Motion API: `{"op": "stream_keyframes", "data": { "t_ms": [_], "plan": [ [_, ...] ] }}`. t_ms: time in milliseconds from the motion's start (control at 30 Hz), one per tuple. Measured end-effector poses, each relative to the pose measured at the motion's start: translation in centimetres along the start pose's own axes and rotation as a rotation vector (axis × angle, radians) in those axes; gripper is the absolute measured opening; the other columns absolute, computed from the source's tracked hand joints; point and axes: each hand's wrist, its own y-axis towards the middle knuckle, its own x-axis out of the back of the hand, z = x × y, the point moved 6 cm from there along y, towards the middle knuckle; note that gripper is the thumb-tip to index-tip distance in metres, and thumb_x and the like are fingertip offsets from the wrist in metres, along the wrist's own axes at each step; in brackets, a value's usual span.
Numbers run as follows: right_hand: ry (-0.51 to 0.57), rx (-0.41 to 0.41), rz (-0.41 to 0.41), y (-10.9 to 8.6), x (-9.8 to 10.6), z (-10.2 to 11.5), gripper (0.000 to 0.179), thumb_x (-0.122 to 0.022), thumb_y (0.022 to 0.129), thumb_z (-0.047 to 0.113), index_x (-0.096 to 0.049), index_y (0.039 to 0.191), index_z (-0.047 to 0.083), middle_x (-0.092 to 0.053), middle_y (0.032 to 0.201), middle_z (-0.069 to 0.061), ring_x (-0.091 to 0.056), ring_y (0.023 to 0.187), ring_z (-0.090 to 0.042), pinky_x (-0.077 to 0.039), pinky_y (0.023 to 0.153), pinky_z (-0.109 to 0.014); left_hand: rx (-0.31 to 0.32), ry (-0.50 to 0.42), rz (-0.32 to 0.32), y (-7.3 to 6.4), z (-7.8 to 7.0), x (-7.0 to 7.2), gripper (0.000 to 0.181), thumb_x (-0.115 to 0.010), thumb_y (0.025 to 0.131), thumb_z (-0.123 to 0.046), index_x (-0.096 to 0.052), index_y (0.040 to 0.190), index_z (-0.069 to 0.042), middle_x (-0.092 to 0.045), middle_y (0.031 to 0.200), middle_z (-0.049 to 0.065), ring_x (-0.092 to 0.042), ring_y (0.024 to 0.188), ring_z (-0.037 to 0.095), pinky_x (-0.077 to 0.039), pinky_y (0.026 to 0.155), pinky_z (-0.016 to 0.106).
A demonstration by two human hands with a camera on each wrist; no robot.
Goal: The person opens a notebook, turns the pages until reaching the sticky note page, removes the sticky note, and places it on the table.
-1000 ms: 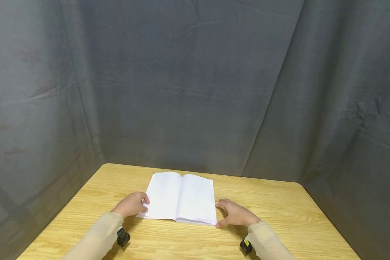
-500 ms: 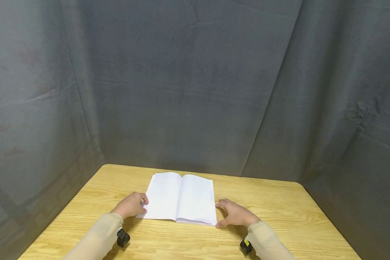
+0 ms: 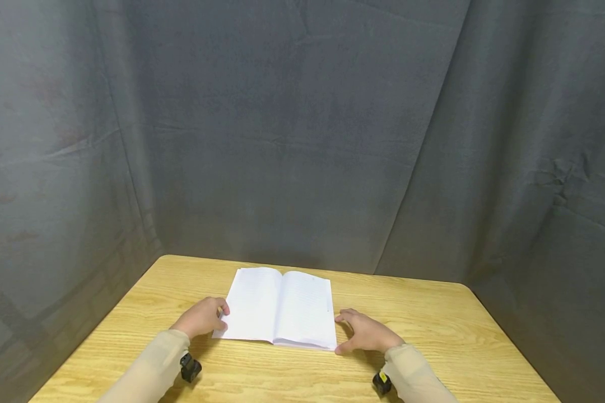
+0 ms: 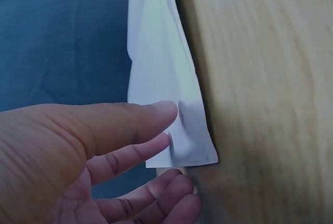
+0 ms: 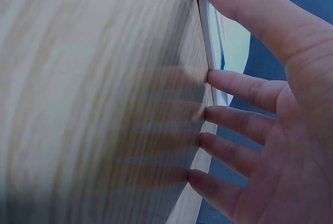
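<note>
An open notebook (image 3: 303, 308) with white pages lies flat on the wooden table, its spine running away from me. At its left edge is my left hand (image 3: 201, 318); the thumb and index fingertips rest on the left page (image 4: 156, 68), and the other fingers bend beside the page's edge. My right hand (image 3: 365, 331) stands at the notebook's right edge. Its thumb touches the near right corner, and the fairly straight fingers (image 5: 244, 86) meet the tabletop along that side, as the right wrist view shows. Neither hand grips the notebook.
The light wooden table (image 3: 433, 324) has rounded far corners. Grey cloth (image 3: 282, 140) hangs behind it and along both sides. Small black devices are strapped to the left wrist (image 3: 190, 368) and the right wrist (image 3: 381, 383).
</note>
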Motion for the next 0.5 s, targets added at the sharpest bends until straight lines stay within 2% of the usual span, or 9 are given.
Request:
{"op": "stream_keyframes", "data": {
  "t_ms": [133,233,367,500],
  "plan": [
    [-0.001,0.003,0.001,0.0,0.0,0.1,0.075,-0.08,0.075,0.041,-0.052,0.132,0.001,-0.037,0.148,-0.027,-0.035,0.135,-0.047,-0.034,0.104,-0.062,-0.022,0.007,-0.016,0.3,-0.6,0.7,0.024,-0.077,0.076,-0.003,-0.064,0.096,-0.004,-0.056,0.081,0.006,-0.049,0.069,0.019,-0.043,0.061,0.032],
    [0.0,0.003,-0.001,0.0,0.0,0.1,0.075,-0.08,0.075,0.041,-0.052,0.132,0.001,-0.037,0.147,-0.027,-0.036,0.134,-0.047,-0.034,0.104,-0.062,-0.053,0.036,-0.035,0.7,-1.7,1.4,0.025,-0.077,0.076,-0.005,-0.065,0.098,-0.005,-0.058,0.085,0.007,-0.051,0.072,0.019,-0.045,0.064,0.034],
    [0.001,-0.001,-0.002,0.1,0.0,0.0,0.074,-0.08,0.076,0.042,-0.052,0.132,0.002,-0.037,0.147,-0.026,-0.037,0.134,-0.047,-0.035,0.103,-0.062,-0.101,0.059,-0.054,0.8,-4.0,1.8,0.026,-0.077,0.076,-0.007,-0.066,0.099,-0.005,-0.061,0.089,0.009,-0.054,0.076,0.019,-0.046,0.068,0.036],
    [0.008,-0.002,-0.001,0.0,0.0,0.0,0.075,-0.08,0.076,0.041,-0.052,0.133,0.002,-0.036,0.148,-0.027,-0.035,0.134,-0.048,-0.034,0.103,-0.063,-0.158,0.052,-0.061,0.9,-6.5,1.4,0.026,-0.079,0.076,-0.006,-0.066,0.098,-0.006,-0.063,0.091,0.011,-0.057,0.079,0.019,-0.047,0.069,0.036]
  ]
}}
